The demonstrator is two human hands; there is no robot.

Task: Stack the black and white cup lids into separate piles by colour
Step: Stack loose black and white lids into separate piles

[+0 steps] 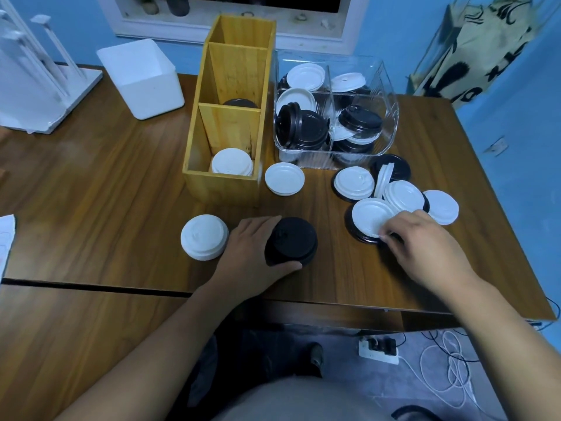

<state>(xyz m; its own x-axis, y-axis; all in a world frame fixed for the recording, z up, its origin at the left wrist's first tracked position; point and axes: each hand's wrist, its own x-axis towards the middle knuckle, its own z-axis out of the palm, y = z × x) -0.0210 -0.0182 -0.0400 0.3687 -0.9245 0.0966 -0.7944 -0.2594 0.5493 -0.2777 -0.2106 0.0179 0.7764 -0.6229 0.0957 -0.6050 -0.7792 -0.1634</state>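
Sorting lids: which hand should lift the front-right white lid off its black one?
Right: the right hand has fingers on that round white plastic lid; the left hand grips the black plastic lid stack.

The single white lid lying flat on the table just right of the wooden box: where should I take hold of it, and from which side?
Pinch the white lid by its rim from above, at its near and right edges. It lies flat and low, so only the rim gives a hold; the wooden box stands close on its left and the clear bin just behind.
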